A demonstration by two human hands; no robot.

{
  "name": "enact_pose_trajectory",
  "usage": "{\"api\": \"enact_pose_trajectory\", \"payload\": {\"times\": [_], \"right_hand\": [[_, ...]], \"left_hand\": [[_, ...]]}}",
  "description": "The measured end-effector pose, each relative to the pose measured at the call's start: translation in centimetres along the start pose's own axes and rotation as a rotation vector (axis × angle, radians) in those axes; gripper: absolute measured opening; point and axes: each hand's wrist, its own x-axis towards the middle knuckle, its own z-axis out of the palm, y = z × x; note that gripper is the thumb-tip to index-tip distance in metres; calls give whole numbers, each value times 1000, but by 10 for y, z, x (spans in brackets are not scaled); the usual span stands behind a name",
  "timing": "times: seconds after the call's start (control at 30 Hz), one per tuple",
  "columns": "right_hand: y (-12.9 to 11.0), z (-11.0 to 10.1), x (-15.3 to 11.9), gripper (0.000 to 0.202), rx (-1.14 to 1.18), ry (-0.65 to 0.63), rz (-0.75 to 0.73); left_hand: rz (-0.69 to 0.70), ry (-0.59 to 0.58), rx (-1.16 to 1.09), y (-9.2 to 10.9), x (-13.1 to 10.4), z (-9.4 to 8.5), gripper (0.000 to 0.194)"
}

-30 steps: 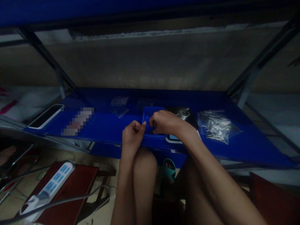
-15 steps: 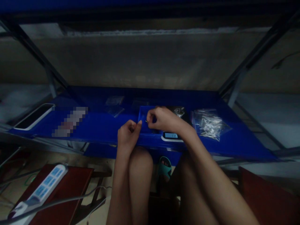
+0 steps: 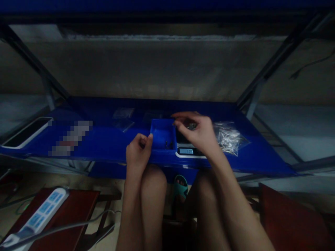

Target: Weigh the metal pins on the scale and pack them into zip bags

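A small blue bin (image 3: pixel 163 130) stands at the table's front, with a few small dark metal pieces (image 3: pixel 169 144) in its near right corner. My left hand (image 3: pixel 138 150) is closed beside the bin's left wall, thumb tip at the rim; what its curled fingers hold, if anything, is hidden. Over the digital scale (image 3: pixel 184 151), my right hand (image 3: pixel 197 130) has thumb and fingers parted, fingertips near the bin's right rim. Partly behind this hand, shiny metal pieces (image 3: pixel 193 126) lie on the scale. The lit display is blurred, perhaps 175.
A clear bag of shiny metal pins (image 3: pixel 230 137) lies right of the scale. Flat clear bags (image 3: pixel 124 118) rest further back on the blue table (image 3: pixel 104 134). A white-edged tablet-like device (image 3: pixel 27 132) sits at far left. A power strip (image 3: pixel 42 212) lies on a wooden stool.
My right hand has moved from inside the bin rightward over the scale, its pinch opened and the small metal piece no longer visible in it. My left hand stays beside the bin.
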Motion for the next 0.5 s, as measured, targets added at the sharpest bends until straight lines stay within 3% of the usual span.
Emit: {"api": "enact_pose_trajectory", "payload": {"times": [0.1, 0.17, 0.27, 0.3, 0.4, 0.5], "right_hand": [[-3, 5, -1, 27, -224, -150, -80], [2, -2, -2, 26, -353, -41, -56], [20, -24, -5, 19, -517, 265, 94], [27, -30, -7, 17, -556, 315, 153], [43, -41, -16, 17, -584, 274, 265], [45, -38, -22, 20, -555, 236, 248]], "left_hand": [[-12, -8, 18, 0, 0, 0, 39], [-16, -13, 9, 0, 0, -1, 39], [-20, -14, -8, 0, 1, -1, 39], [-23, -17, -9, 1, 1, -1, 38], [-31, -18, -1, 1, 1, -1, 38], [-30, -16, 6, 2, 1, -1, 38]]}}
